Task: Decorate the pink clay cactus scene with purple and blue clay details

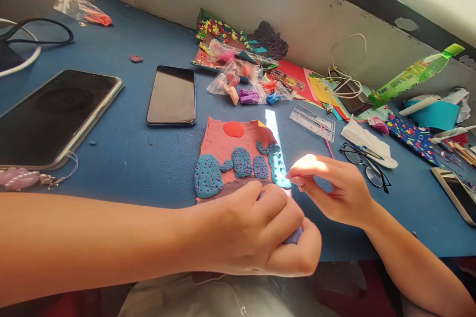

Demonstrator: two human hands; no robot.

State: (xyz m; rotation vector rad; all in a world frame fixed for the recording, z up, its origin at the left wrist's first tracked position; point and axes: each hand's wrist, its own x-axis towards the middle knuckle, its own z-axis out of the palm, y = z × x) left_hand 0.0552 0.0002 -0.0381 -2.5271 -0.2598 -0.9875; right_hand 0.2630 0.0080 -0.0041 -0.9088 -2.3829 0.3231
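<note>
A clay picture point(238, 146) lies on the desk in front of me, with a pink background, a red-orange disc and dotted blue clay shapes point(208, 177). My left hand point(260, 235) is closed around a lump of purple clay point(293, 236) and covers the lower part of the picture. Only small bits of the lump show between the fingers. My right hand point(334, 190) is just right of the picture, thumb and forefinger pinched together beside the rightmost blue shape point(279, 168). Whatever is between those fingertips is too small to make out.
Two phones point(171, 96) rest at left. Behind the picture are bagged clay pieces point(249, 95) and another clay picture point(223, 34). To the right are a clear plastic case point(311, 121), eyeglasses point(366, 163), a green bottle point(412, 77) and a phone point(455, 194).
</note>
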